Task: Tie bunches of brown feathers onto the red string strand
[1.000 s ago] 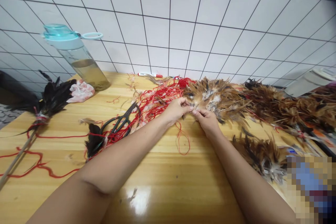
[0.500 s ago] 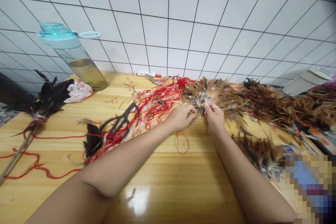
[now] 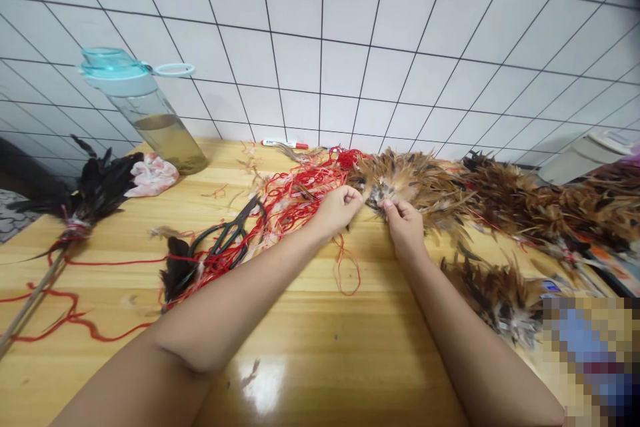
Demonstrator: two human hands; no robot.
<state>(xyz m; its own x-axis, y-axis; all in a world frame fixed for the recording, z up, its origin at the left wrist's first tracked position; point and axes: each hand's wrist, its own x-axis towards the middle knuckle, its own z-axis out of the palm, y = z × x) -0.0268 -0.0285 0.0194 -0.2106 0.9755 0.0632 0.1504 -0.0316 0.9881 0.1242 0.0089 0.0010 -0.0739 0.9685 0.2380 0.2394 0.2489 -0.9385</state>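
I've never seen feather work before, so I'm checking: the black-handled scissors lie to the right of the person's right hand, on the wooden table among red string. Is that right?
Not quite. The head view shows the black-handled scissors to the left of the left hand, not to the right of the right hand. The rest holds: they lie on the wooden table among red string.

"From my remote seat, what colours sit under the hands?"

"Rust-brown chicken feathers point(image 3: 415, 180) flecked with black, tangled bright red string point(image 3: 300, 197), and black scissors point(image 3: 231, 235) on a honey-yellow wooden tabletop point(image 3: 310, 340)."

"And beyond?"

"White wall tiles point(image 3: 320, 47) in a grid of black lines, and a water bottle point(image 3: 165, 137) with a pale teal lid point(image 3: 117, 63)."
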